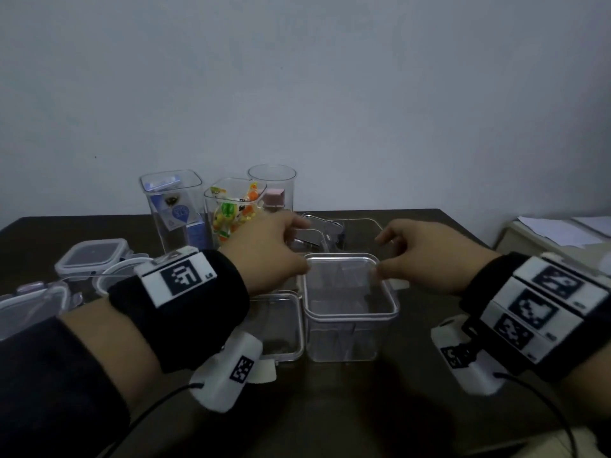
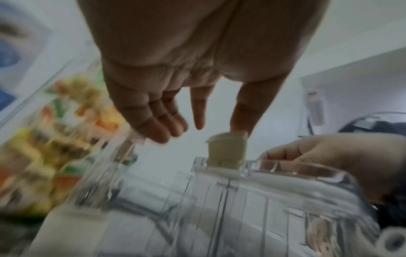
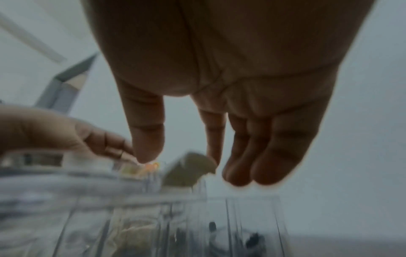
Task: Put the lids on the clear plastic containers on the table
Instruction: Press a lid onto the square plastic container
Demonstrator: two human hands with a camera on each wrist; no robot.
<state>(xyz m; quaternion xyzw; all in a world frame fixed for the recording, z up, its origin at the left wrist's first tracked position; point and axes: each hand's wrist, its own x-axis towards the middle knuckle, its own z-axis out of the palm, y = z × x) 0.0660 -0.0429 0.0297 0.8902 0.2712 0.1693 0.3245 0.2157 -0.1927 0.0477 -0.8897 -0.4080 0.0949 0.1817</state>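
A clear square container (image 1: 344, 335) stands mid-table with a clear lid (image 1: 350, 313) lying on top. The lid has pale side flaps. My left hand (image 1: 302, 246) is at the lid's far left corner. In the left wrist view its thumb tip touches the top of a raised flap (image 2: 226, 153), and the other fingers are stretched out clear of it. My right hand (image 1: 380, 254) is at the far right corner, beside another flap (image 1: 399, 284). In the blurred right wrist view that flap (image 3: 189, 172) lies between thumb and index finger. No firm pinch shows.
Three tall open containers stand at the back: one with a blue box (image 1: 172, 206), one with sweets (image 1: 234, 206), a round one (image 1: 272, 190). Loose lids (image 1: 92, 256) lie at the left. A low clear box (image 1: 277, 325) sits beside the container. Papers (image 1: 562, 233) are at the right.
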